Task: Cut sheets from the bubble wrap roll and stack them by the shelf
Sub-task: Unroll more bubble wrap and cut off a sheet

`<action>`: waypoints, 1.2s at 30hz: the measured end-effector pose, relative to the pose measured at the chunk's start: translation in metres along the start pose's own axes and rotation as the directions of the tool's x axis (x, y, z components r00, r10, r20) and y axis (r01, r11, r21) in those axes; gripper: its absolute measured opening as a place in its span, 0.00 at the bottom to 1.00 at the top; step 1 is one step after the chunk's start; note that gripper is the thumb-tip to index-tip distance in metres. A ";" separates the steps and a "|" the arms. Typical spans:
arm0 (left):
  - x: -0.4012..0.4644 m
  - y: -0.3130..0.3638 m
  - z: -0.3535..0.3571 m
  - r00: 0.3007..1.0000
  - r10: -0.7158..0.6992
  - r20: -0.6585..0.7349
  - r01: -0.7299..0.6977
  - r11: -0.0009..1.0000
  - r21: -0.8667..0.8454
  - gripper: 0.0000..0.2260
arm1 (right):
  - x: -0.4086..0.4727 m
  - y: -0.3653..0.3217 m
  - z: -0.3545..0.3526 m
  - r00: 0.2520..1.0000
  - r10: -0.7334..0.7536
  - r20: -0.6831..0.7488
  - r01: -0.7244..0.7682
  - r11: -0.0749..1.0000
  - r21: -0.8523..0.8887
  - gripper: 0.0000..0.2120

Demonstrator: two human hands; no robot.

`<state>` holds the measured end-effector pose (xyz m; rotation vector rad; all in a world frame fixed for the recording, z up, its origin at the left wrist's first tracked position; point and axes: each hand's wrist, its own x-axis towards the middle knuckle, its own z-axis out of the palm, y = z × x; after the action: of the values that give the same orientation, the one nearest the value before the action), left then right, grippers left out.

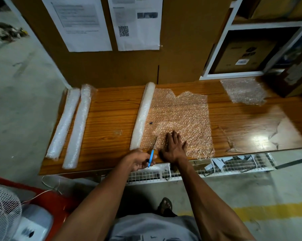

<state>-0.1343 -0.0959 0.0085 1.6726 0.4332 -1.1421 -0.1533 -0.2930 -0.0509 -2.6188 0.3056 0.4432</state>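
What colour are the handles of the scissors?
Bright blue, seen in the head view: scissors held in the left hand.

The sheets (77,23) on the cardboard and the box label (242,62) are too blurred to read.

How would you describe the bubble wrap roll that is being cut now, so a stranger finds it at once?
On the long wooden table, three white bubble wrap rolls lie lengthwise. Two closed spare rolls sit together at the left end. The working roll lies alone near the middle, and only it has a clear bubbled sheet unrolled to its right.
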 end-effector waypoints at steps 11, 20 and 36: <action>-0.008 0.008 -0.002 0.995 -0.038 0.092 0.046 0.995 -0.085 0.13 | 0.005 -0.007 -0.006 0.995 0.017 0.095 -0.011 0.998 -0.064 0.47; -0.011 0.020 -0.001 0.976 -0.078 0.204 0.084 0.996 -0.025 0.19 | 0.003 -0.006 -0.015 0.991 0.027 0.129 -0.018 0.997 -0.071 0.49; 0.000 0.032 0.020 1.000 -0.009 0.013 0.010 1.000 -0.023 0.05 | 0.019 0.006 -0.014 0.992 -0.090 0.085 0.103 0.982 -0.159 0.37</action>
<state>-0.1203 -0.1265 0.0250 1.6440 0.4452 -1.1499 -0.1343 -0.3076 -0.0487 -2.7517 0.1202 0.5563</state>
